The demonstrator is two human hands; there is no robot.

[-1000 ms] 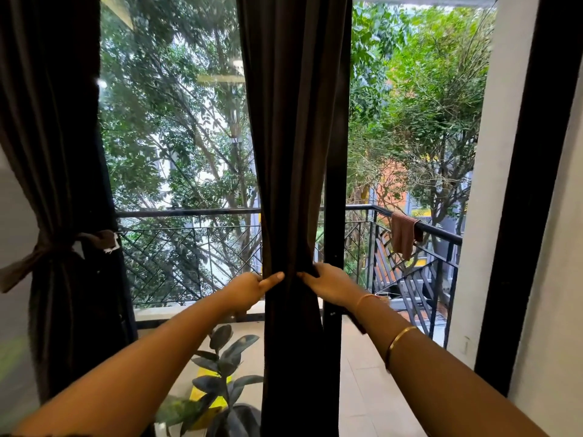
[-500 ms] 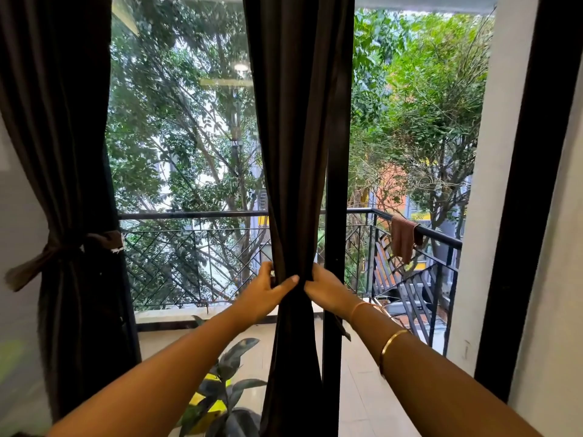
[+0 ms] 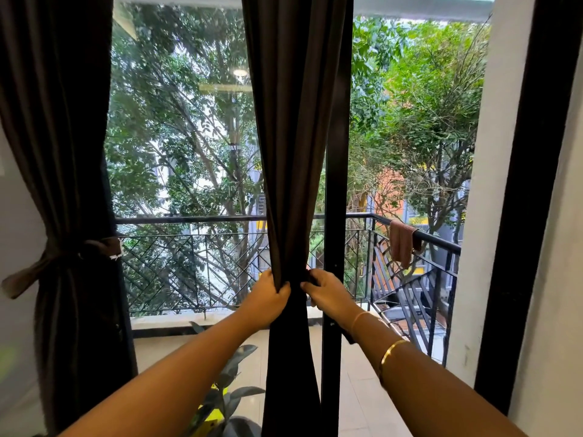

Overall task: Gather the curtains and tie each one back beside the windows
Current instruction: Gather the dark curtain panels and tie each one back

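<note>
**A:** Head view. The dark brown fabric middle curtain (image 3: 290, 152) hangs in front of the black vertical window post (image 3: 336, 184) and is cinched at about railing height. The left hand (image 3: 268, 298) is curled round its left side. The right hand (image 3: 325, 294) pinches its right side. The thumbs nearly meet in front.

**B:** Tie on it?

**A:** None yet. There's a dark strip below the right wrist, can't tell if it's the band. The dark brown left-side curtain (image 3: 63, 152) is already bound with a brown fabric sash (image 3: 60, 260) beside the wall.

**B:** So the step is finishing the gather. I'd squeeze all the folds into one bundle and check no pleat escapes behind it. One hand holds the bundle, the other is freed for the band. Match the sash height on the left.

**A:** Agreed. Keep the bundle tight to the post and off the green leafy potted plant (image 3: 233, 367) below. The risk I see is folds slipping out during the hand swap.
</note>
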